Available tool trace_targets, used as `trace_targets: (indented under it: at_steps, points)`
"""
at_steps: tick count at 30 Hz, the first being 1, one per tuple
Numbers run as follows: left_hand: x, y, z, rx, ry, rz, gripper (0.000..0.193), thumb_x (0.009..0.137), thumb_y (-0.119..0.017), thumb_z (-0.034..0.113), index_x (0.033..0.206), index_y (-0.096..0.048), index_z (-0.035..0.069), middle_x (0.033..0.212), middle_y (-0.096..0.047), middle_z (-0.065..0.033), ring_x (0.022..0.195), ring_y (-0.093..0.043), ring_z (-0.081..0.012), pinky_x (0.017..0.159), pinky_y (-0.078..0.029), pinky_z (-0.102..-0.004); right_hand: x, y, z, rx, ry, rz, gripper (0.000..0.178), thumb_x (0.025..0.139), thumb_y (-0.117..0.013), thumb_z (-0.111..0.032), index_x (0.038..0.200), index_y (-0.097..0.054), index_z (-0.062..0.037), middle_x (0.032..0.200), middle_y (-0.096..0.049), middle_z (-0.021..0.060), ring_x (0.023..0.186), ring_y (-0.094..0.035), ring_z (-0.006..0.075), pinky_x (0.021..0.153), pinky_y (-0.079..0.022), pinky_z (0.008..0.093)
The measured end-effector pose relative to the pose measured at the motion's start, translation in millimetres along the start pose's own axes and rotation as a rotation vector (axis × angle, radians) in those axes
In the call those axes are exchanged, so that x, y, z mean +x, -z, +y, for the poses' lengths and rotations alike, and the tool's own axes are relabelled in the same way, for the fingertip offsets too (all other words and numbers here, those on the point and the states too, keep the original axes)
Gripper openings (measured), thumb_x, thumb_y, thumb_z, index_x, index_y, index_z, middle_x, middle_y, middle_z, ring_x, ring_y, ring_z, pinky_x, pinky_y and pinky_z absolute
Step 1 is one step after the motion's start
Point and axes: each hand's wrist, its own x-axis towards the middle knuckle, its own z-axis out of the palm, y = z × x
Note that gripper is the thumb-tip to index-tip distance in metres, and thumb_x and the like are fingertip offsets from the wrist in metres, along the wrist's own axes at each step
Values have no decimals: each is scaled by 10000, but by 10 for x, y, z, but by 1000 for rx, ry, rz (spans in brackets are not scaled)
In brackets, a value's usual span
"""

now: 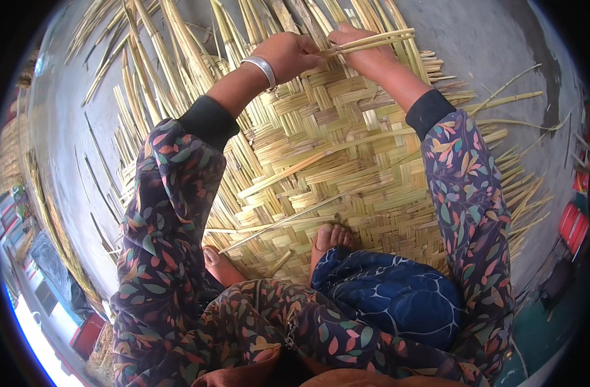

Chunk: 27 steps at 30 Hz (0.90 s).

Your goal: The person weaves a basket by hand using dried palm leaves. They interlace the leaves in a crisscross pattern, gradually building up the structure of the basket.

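Observation:
A half-woven mat (pixel 362 171) of flat yellow-green reed strips lies on the floor, with loose ends fanning out from its edges. At its far part my left hand (pixel 283 57), with a silver bangle on the wrist, is closed on the near end of a few reed strips (pixel 388 39). Those strips run rightward across the fingers of my right hand (pixel 371 62). My right hand is bent round reeds at the weave's far edge, its fingertips partly hidden. Between both hands the strips cross several upright reeds (pixel 301 16).
My bare feet (pixel 331 237) rest on the near part of the mat. Loose reeds (pixel 508 100) lie on the grey floor (pixel 475 32) at right, and thin stalks (pixel 95 155) at left. A reed bundle (pixel 59 232) stretches along the far left; a red object (pixel 572 230) sits at far right.

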Motion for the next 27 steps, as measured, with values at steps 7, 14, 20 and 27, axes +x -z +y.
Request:
trace_targets:
  at_steps: [7, 14, 20, 27]
  points:
    - [-136, -54, 73, -11, 22, 211, 241, 787, -648, 296, 947, -718, 131, 827, -695, -104, 795, -660, -288, 767, -518, -372, 319, -104, 83, 137, -156, 23, 69, 758, -583, -76, 807, -614, -39, 818, -651, 178, 796, -635, 355, 698, -511, 415]
    - [-186, -77, -77, -275, 189, 357, 292, 788, -676, 323, 923, -716, 67, 762, -701, -86, 721, -677, -203, 719, -526, -325, 558, -162, 206, 461, -248, -191, 192, 786, -662, -118, 949, -635, -19, 702, -644, 91, 574, -613, 148, 575, -505, 298]
    - [-184, -83, -95, -540, 315, 370, 263, 804, -684, 267, 876, -699, 15, 707, -691, -56, 642, -655, -118, 636, -518, -259, 614, -145, 249, 966, -406, -285, 214, 809, -673, -154, 981, -608, -44, 864, -632, 55, 779, -607, 160, 670, -501, 287]
    - [-141, -139, -111, -643, 327, 384, 217, 804, -677, 223, 834, -686, 8, 657, -669, -46, 572, -617, -91, 560, -496, -238, 620, -127, 86, 760, -382, -214, 351, 842, -684, -234, 1100, -601, -12, 859, -625, 33, 742, -577, 90, 663, -493, 241]
